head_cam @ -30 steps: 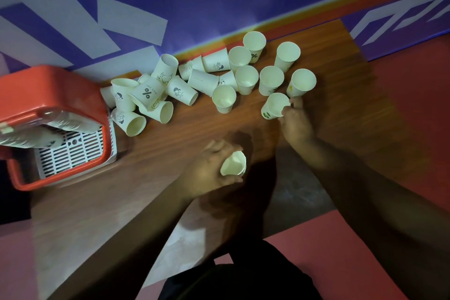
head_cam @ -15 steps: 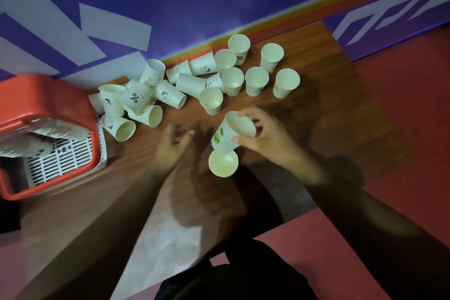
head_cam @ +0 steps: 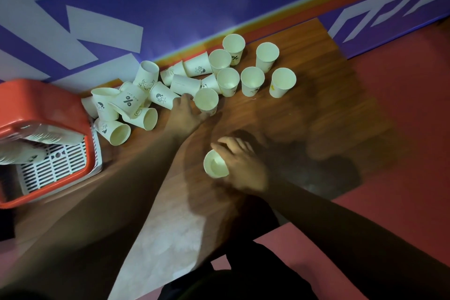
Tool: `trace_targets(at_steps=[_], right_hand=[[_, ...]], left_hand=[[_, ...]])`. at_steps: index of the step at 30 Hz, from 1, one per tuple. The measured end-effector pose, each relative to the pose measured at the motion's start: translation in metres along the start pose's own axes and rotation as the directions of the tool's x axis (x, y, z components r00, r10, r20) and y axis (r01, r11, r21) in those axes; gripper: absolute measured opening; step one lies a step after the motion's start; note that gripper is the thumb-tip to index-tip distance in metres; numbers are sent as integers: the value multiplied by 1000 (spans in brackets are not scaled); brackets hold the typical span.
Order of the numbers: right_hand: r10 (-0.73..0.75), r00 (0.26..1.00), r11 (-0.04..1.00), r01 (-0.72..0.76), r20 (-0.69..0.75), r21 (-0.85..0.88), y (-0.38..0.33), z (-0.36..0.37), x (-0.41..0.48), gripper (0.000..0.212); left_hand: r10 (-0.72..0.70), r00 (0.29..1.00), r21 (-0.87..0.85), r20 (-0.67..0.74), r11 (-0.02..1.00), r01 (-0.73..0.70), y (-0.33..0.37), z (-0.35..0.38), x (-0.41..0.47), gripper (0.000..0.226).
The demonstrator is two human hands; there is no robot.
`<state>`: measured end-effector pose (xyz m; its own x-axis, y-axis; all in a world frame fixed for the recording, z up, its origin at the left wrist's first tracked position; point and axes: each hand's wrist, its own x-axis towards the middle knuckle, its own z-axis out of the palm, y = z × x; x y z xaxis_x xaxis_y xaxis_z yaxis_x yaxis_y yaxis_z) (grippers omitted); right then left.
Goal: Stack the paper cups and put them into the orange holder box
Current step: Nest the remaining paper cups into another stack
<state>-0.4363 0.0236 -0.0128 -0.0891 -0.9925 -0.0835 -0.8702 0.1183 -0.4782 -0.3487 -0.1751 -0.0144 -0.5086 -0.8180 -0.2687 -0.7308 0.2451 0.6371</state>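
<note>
Since half a second ago the left hand [head_cam: 186,114] has gone from hovering open over the bare counter [head_cam: 316,109] to reaching up to the nearest upright cup [head_cam: 206,101], while the right hand [head_cam: 243,165] has come down toward the near edge with the stack [head_cam: 215,164]. The green-marked cup it held tilted above another now seems nested into it, since only one mouth shows in that hand.

Left fingers [head_cam: 183,100] are spread and lie against the near-left side of the upright cup, touching it but not yet closed round it. Right fingers [head_cam: 229,143] are curled over the stack's wall, gripping it with the mouth tipped toward the camera; how many cups are in it I cannot tell.

So one more nesting looks done, and the next cup is being fetched. Most cups are still loose: a group stands upright toward the far edge and right corner, and a heap [head_cam: 126,102] lies tumbled toward the left, close to the box [head_cam: 46,105]. That box sits at the counter's left edge with some stacked cups [head_cam: 41,137] already lying in it. The job looks early to midway.
</note>
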Motion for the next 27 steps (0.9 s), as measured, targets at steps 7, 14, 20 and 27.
trace_targets(at_steps=[7,14,20,27], right_hand=[[410,912,868,-398,23,296,47,-33,15,66],[480,852,877,-469,-209,103,88,-48,44,51],[481,846,874,-483,-229,51,104,-53,89,51],[543,829,832,-552,-135,-45,127,-47,116,46]], left_hand=[[29,997,266,75,963,-48,-1,26,28,53],[111,993,171,41,978,-116,-15,21,16,31],[83,997,-359,1,930,-77,13,-32,-41,17],[249,960,-583,131,802,-129,18,-51,-113,32]])
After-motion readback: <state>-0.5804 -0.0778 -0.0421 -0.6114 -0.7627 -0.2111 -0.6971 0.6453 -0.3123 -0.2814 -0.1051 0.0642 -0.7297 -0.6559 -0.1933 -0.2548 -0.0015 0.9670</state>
